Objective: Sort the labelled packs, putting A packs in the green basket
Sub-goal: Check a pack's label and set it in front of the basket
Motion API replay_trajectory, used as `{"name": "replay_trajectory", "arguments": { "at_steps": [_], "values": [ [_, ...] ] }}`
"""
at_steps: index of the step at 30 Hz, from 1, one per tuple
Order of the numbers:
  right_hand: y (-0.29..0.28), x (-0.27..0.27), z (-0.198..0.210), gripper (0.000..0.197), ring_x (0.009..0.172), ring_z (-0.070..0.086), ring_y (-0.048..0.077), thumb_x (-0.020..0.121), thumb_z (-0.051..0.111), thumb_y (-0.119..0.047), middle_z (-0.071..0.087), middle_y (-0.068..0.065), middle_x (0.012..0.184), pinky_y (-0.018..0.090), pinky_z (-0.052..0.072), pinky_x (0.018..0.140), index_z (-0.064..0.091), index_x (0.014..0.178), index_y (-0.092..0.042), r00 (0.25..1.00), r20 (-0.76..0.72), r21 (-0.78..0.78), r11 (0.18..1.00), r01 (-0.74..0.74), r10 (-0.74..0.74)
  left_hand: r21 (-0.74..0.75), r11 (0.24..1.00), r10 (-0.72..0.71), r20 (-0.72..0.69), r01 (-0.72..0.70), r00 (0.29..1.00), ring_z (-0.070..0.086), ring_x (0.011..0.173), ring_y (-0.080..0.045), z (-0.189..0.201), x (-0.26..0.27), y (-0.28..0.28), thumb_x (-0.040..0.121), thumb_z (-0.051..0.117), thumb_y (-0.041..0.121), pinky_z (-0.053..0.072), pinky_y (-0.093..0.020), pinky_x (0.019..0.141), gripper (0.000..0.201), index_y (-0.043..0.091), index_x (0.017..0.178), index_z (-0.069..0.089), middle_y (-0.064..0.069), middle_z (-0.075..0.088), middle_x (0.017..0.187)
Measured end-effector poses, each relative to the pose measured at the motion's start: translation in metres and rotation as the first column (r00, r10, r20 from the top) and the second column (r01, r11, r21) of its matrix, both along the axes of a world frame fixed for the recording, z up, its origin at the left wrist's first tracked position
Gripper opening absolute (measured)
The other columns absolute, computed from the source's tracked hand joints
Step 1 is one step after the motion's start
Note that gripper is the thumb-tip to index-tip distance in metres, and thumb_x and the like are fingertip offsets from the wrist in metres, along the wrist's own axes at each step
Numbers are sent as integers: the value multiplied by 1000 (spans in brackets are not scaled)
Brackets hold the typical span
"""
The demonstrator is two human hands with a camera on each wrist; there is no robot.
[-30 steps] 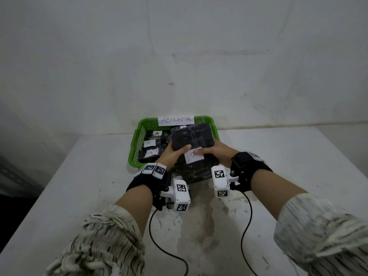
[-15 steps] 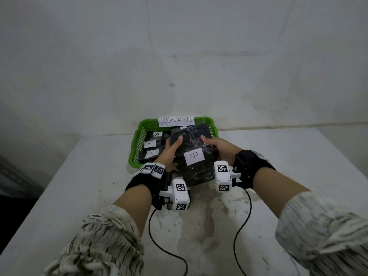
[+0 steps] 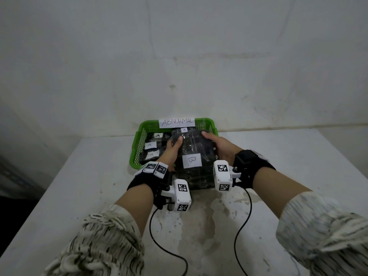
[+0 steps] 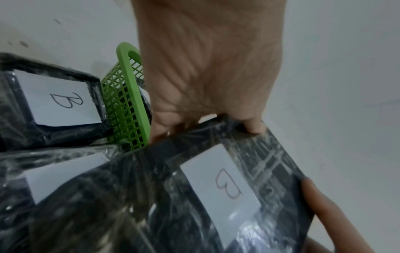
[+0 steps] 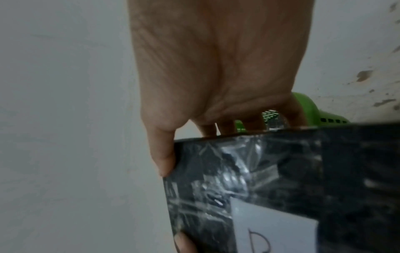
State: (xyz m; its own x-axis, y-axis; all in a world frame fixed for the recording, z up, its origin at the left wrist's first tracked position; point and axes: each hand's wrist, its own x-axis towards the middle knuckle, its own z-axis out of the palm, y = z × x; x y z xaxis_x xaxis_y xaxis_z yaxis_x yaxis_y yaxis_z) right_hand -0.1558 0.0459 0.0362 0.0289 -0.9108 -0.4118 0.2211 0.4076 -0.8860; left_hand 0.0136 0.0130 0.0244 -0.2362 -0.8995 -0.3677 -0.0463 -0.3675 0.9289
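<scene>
Both hands hold a dark plastic-wrapped pack (image 3: 199,148) by its far corners; its white B label (image 3: 192,160) faces up. My left hand (image 3: 174,148) grips the far left corner and my right hand (image 3: 217,145) the far right one, thumbs on top. The pack slopes from the green basket (image 3: 137,144) down toward me. The basket, tagged ABNORMAL (image 3: 177,122), holds several A-labelled packs (image 3: 150,145). In the left wrist view the held B pack (image 4: 229,184) lies over other packs. The right wrist view shows my thumb (image 5: 164,159) on the pack's edge (image 5: 249,162).
Another B pack (image 4: 58,101) lies beside the basket wall (image 4: 125,102), and a third pack with a white label (image 4: 65,172) lies below the held one. The white table (image 3: 278,166) meets a grey wall just behind the basket. Two black cables (image 3: 241,226) trail from my wrists.
The pack, first held up over the basket with its dark face toward me, has tipped down and toward me, so the B label now faces up. Both hands came lower with it.
</scene>
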Motion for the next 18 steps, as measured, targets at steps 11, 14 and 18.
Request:
{"name": "replay_trajectory", "arguments": {
  "at_steps": [11, 14, 18],
  "values": [
    [-1, 9, 7, 89, 112, 62, 29, 66, 40, -87, 65, 10, 120, 49, 51, 93, 62, 123, -21, 1000, -24, -40, 999, -14, 13, -403, 913, 207, 323, -63, 924, 29, 129, -34, 9, -5, -13, 89, 59, 34, 28, -39, 111, 49, 24, 130, 34, -15, 19, 139],
    [-2, 8, 7, 59, 93, 58, 25, 91, 36, -66, 58, 6, 101, 42, 53, 80, 63, 117, -20, 1000, 16, -67, 998, -14, 15, -457, 890, 226, 430, -5, 874, 29, 125, -33, 13, -4, -12, 91, 55, 29, 28, -37, 106, 30, 23, 119, 47, -14, 24, 135],
    [-4, 9, 8, 41, 94, 57, 25, 99, 48, -30, 56, 4, 112, 43, 50, 85, 47, 140, -29, 999, 35, -131, 991, -5, 9, -248, 964, -59, 157, 98, 986, 52, 116, -35, 15, -7, -11, 71, 47, 76, 42, -54, 100, 66, 27, 116, 50, -14, 50, 129]
  ]
}}
